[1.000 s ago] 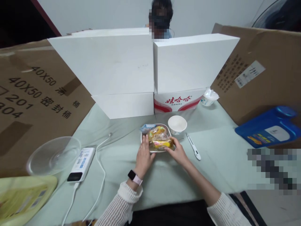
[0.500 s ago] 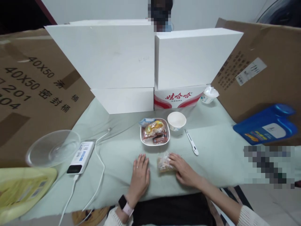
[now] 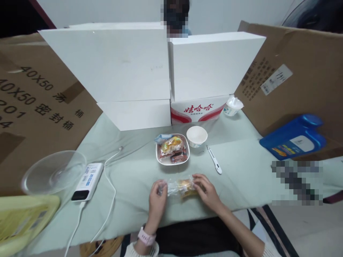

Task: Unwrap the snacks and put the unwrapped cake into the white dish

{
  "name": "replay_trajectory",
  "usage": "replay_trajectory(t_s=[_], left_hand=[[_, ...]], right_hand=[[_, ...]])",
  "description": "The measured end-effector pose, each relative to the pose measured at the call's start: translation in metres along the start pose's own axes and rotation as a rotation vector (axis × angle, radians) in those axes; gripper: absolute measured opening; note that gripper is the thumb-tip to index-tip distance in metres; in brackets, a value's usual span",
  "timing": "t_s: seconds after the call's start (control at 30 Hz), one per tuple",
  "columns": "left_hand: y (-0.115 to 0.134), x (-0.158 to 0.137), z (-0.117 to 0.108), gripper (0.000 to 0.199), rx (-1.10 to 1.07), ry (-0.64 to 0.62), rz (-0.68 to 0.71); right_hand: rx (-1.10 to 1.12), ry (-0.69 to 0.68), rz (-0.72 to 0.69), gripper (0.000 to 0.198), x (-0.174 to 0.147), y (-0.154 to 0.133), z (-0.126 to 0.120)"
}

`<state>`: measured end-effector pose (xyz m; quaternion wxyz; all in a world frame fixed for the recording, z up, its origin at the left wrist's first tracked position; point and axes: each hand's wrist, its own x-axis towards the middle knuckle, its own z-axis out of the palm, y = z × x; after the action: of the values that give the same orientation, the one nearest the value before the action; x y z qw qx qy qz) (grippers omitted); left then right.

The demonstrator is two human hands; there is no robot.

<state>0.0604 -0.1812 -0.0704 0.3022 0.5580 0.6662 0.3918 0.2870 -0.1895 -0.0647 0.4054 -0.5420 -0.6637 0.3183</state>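
A plastic-wrapped snack (image 3: 185,186), golden-brown and looking like a small piece of bread, is held just over the front of the table. My right hand (image 3: 207,192) pinches its right end. Stretched out to the left of the snack is clear plastic wrap (image 3: 173,187), whose left end is bunched in the closed fingers of my left hand (image 3: 157,198). Behind both hands stands a white square bowl (image 3: 174,163) filled with several wrapped snacks. A white paper cup (image 3: 197,136) is at its right, and a white utility knife (image 3: 214,160) lies beyond it.
White boxes (image 3: 107,64) wall off the back, with brown cartons (image 3: 289,82) at the sides. On the left are a power bank (image 3: 88,181) with a white cable, a clear plastic lid (image 3: 53,171) and a yellow package (image 3: 26,221). A blue bottle (image 3: 294,137) lies right. Another person (image 3: 175,18) is behind.
My left hand has gone from lying flat on the table to gripping the plastic wrap, which is now pulled out leftward. My right hand still holds the snack. The view has shifted slightly.
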Motion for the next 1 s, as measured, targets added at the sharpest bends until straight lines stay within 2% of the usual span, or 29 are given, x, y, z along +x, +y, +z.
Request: replay_trajectory(t_s=[0.07, 0.17, 0.23, 0.3, 0.4, 0.5, 0.57, 0.63, 0.7, 0.77, 0.83, 0.9, 1.0], left_hand=[[-0.011, -0.003, -0.012, 0.021, 0.086, 0.054, 0.012], [-0.007, -0.010, -0.018, 0.029, 0.225, 0.110, 0.182], [0.005, -0.012, -0.016, 0.036, 0.309, 0.047, 0.348], [0.017, -0.012, -0.013, 0.038, 0.410, -0.082, 0.470], [0.023, -0.008, -0.014, 0.025, 0.548, -0.231, 0.513], [0.019, -0.002, -0.023, 0.021, 0.599, -0.209, 0.516], [0.016, 0.000, -0.031, 0.021, 0.594, -0.158, 0.551], [0.017, -0.001, -0.037, 0.020, 0.564, -0.126, 0.614], [0.020, -0.006, -0.041, 0.019, 0.515, -0.120, 0.693], [0.025, -0.010, -0.044, 0.020, 0.452, -0.136, 0.765], [0.029, -0.012, -0.046, 0.020, 0.403, -0.165, 0.808], [0.032, -0.010, -0.051, 0.020, 0.386, -0.173, 0.809], [0.037, -0.008, -0.061, 0.019, 0.384, -0.155, 0.802]], right_hand=[[0.076, 0.053, 0.052, 0.018, -0.006, 0.001, 0.000], [0.166, 0.112, 0.121, 0.022, -0.010, -0.001, 0.002], [0.274, 0.172, 0.206, 0.025, -0.009, -0.002, 0.005], [0.421, 0.214, 0.308, 0.028, -0.004, -0.001, 0.006], [0.580, 0.238, 0.413, 0.028, 0.002, 0.010, 0.002], [0.485, 0.319, 0.450, 0.022, 0.000, 0.025, -0.012], [0.309, 0.403, 0.393, 0.017, -0.005, 0.029, -0.024], [0.123, 0.437, 0.231, 0.013, -0.011, 0.023, -0.034], [-0.048, 0.318, -0.002, 0.018, -0.014, 0.010, -0.039], [-0.216, 0.077, -0.201, 0.022, -0.012, -0.003, -0.040], [-0.362, -0.106, -0.288, 0.021, -0.006, -0.011, -0.040], [-0.441, -0.160, -0.284, 0.015, 0.002, -0.014, -0.042], [-0.427, -0.116, -0.345, 0.015, 0.006, -0.018, -0.051]])
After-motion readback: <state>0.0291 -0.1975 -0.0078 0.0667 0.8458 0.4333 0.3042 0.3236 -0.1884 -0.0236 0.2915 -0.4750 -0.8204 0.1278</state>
